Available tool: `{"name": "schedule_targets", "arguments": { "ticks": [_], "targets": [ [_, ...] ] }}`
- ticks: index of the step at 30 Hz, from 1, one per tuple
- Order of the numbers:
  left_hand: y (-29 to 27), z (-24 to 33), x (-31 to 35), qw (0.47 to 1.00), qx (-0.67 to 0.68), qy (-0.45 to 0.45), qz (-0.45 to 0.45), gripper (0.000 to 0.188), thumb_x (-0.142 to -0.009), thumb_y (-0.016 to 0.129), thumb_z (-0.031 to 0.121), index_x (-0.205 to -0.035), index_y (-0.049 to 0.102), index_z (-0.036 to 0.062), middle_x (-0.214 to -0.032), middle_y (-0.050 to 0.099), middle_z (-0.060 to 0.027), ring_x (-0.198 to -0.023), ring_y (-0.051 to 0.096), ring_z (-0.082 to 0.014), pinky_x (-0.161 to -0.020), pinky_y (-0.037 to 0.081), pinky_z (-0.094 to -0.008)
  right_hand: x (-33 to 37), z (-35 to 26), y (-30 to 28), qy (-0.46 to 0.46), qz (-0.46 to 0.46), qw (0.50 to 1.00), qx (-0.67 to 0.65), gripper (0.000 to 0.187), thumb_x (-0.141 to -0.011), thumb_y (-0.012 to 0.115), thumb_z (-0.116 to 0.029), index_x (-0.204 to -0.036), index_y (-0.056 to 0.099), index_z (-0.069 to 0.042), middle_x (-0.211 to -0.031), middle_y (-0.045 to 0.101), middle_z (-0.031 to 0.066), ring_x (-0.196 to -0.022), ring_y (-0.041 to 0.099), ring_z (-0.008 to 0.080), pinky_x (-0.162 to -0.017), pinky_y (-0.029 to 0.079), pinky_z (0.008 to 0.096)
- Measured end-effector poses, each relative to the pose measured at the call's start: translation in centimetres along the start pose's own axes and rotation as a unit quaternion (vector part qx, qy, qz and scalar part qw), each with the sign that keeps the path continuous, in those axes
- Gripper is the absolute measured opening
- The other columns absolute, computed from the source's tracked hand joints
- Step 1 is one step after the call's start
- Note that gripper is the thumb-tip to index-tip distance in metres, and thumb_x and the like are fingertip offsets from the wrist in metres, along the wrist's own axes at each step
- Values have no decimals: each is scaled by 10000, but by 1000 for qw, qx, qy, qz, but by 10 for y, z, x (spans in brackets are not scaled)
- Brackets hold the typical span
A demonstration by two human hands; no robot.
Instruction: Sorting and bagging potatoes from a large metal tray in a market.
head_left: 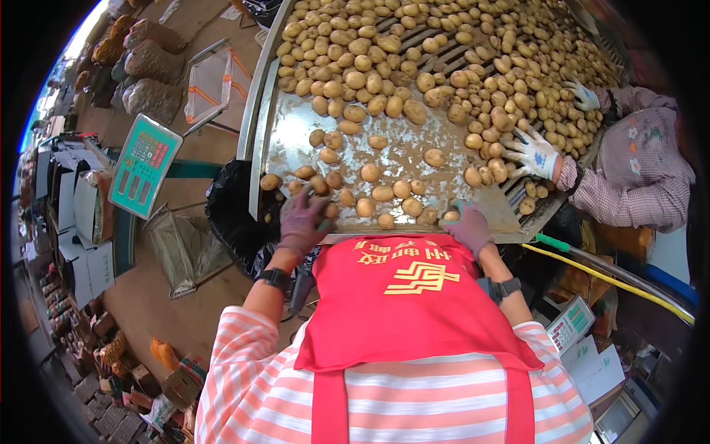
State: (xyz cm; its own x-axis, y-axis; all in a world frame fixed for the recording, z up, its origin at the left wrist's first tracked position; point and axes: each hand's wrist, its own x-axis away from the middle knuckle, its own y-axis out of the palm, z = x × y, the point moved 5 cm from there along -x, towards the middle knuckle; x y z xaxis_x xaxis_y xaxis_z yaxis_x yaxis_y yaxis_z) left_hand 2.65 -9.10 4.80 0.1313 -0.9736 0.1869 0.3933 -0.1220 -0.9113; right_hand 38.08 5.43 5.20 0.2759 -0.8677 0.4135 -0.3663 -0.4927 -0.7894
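My left hand point(302, 222), in a purple-grey glove, reaches over the near left edge of a metal sorting table point(285, 126). Its fingers are apart beside a few potatoes point(319, 185), and I cannot make out whether they touch. My right hand point(470, 226), gloved alike, rests at the near edge with fingers stretched out, next to a single potato point(450, 216). Between my hands several loose potatoes point(382, 193) lie on the bare, dirt-streaked metal. Farther back, a thick layer of potatoes point(355, 59) covers a slatted grate point(436, 50).
At the right, a co-worker's white-gloved hands point(536, 154) lie among the potatoes. A black bag point(231, 214) hangs at the table's left corner. Green scales point(144, 166) stand to the left, with filled sacks point(151, 63) behind. A yellow hose point(614, 277) runs along the right.
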Motion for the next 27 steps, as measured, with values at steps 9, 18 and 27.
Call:
{"name": "schedule_targets", "arguments": {
  "ticks": [9, 18, 27],
  "targets": [
    [-15, 60, -55, 993, 78, 48, 69, 559, -736, 684, 394, -1233, 542, 181, -1332, 420, -172, -1248, 360, -413, -1049, 281, -517, -27, -64, 51, 11, -259, 823, -506, 413, -754, 676, -152, -1137, 600, -18, -981, 647, 151, -867, 635, 289, -843, 499, 329],
    [31, 67, -91, 992, -30, 113, -37, 551, -773, 643, 436, -1258, 528, 203, -1347, 427, -150, -1268, 348, -392, -1033, 288, -551, -96, -72, 7, -254, -11, 939, 230, 522, -701, 650, -49, -1197, 580, -194, -1362, 453, 122, -1200, 465, 318, -1008, 398, 420],
    [11, 9, -10, 995, 57, 76, 27, 381, -766, 678, 205, -1122, 568, 122, -1150, 533, -141, -1079, 509, -364, -923, 423, -441, -36, -18, 4, 119, -142, 708, -682, 215, -873, 563, -190, -1004, 602, -23, -820, 643, 65, -604, 597, 111, -516, 488, 200]
  ]
}}
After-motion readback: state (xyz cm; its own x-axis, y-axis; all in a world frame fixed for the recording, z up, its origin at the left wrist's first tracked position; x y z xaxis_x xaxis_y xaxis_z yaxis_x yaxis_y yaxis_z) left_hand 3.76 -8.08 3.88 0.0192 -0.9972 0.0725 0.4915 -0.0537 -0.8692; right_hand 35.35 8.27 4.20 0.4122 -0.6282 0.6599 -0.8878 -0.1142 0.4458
